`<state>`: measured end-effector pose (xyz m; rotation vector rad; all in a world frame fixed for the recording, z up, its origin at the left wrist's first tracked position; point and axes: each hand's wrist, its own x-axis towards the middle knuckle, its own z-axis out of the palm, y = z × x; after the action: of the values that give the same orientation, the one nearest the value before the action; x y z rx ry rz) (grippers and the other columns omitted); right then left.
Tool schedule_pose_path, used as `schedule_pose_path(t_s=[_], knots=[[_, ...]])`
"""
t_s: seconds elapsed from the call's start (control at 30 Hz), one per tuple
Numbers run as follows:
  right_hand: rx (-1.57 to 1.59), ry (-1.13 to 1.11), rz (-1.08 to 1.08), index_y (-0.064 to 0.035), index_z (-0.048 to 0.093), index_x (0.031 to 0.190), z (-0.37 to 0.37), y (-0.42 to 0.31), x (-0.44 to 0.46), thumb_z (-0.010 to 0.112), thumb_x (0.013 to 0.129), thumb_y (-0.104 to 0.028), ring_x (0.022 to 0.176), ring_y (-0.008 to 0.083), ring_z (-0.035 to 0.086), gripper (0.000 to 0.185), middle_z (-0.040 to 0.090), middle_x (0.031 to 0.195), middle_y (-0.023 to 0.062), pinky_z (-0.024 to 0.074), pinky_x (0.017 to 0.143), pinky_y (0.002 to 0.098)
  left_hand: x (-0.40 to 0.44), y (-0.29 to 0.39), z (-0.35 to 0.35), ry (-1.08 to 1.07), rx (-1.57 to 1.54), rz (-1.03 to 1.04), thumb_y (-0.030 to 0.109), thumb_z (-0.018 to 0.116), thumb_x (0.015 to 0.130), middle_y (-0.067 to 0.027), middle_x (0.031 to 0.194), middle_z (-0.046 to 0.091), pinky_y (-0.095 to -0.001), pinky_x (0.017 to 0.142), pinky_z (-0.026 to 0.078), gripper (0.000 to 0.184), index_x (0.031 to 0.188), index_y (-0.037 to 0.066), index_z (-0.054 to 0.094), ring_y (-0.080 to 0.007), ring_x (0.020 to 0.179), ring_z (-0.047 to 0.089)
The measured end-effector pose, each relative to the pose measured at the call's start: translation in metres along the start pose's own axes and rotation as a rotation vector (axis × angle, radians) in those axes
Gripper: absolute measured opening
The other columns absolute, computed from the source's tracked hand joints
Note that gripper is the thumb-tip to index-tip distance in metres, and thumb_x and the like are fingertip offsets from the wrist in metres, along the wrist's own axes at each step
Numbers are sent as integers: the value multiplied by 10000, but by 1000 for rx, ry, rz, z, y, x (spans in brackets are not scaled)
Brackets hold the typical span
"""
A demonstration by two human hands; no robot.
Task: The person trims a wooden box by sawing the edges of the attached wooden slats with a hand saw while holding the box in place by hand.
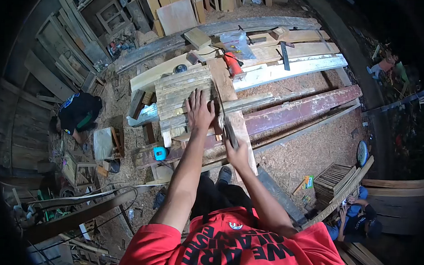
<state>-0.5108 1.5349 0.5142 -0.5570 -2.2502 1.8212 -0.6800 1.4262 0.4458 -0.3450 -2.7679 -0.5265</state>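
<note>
My left hand (199,110) lies flat with fingers spread on a panel of narrow, weathered wooden slats (181,86). My right hand (238,153) is wrapped round the dark handle of a handsaw (228,131). Its thin blade points away from me along the slats' right ends, beside a pale board (243,129). Whether the teeth are in the wood, I cannot tell. A light-blue tape measure (160,153) sits on a plank near my left forearm.
Past the panel lie an orange-red power tool (232,63), a clear plastic bag (237,44) and a dark try square (285,57). Long planks (303,108) stretch right over sawdust. One person (80,111) bends down at left; another (355,217) sits at lower right.
</note>
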Motion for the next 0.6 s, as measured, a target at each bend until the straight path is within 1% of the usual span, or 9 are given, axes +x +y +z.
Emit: schedule_pose_path(t_s=[0.1,0.2,0.27,0.3,0.37,0.47,0.5,0.53,0.6], knots=[[14,-12,22,14,613,765,-20,9,-69,612,915,-134,581,66,440,210,501,606,-24,371,519,297,-1,2,-2,24,-38,8,380,520,946,-145,1524,418,-533,1197,183,582,1420,45,477,-304,1446,328],[88,32,99,2,607,759,-13,10,-55,600,915,-112,589,51,431,194,492,616,-36,361,516,287,-2,1,-7,7,-32,7,371,529,943,-147,1528,410,-534,1197,182,588,1424,37,471,-302,1448,325],[7,43,6,10,577,738,6,24,-9,599,917,-110,560,65,420,217,460,589,-31,349,502,294,-2,4,-4,17,-21,5,372,535,942,-146,1519,423,-530,1193,193,588,1416,30,476,-290,1445,333],[18,22,86,30,607,761,12,20,12,635,900,-145,584,96,478,226,506,590,33,401,532,333,-1,4,-2,23,-27,7,373,537,941,-146,1517,426,-529,1193,195,587,1414,30,478,-288,1444,335],[58,44,47,29,608,764,14,-3,21,632,905,-147,597,91,485,227,516,600,29,406,541,328,-1,-1,0,27,-30,17,374,540,939,-147,1513,432,-527,1192,198,586,1408,29,482,-283,1442,340],[-9,-33,129,32,639,800,-15,10,-33,623,910,-134,615,85,511,199,543,619,28,428,564,315,-3,3,-5,20,-57,4,371,538,935,-150,1515,430,-528,1195,191,582,1403,29,487,-296,1443,336],[-9,-7,69,25,643,800,-22,10,-59,609,917,-125,620,83,519,194,550,627,20,436,574,307,-1,3,-5,27,-67,1,373,536,935,-150,1516,429,-529,1196,189,583,1403,29,486,-299,1444,335],[55,16,75,15,614,759,-23,7,-73,599,925,-128,614,83,508,219,536,622,5,429,568,307,0,4,-6,-14,-43,-12,378,525,938,-149,1518,426,-532,1198,183,587,1405,25,484,-305,1445,331],[89,40,115,12,595,744,-21,21,-64,603,919,-128,609,82,503,224,524,615,0,422,559,306,-3,4,-3,27,-48,-1,378,518,941,-149,1518,427,-536,1197,186,585,1406,25,483,-304,1442,339]])
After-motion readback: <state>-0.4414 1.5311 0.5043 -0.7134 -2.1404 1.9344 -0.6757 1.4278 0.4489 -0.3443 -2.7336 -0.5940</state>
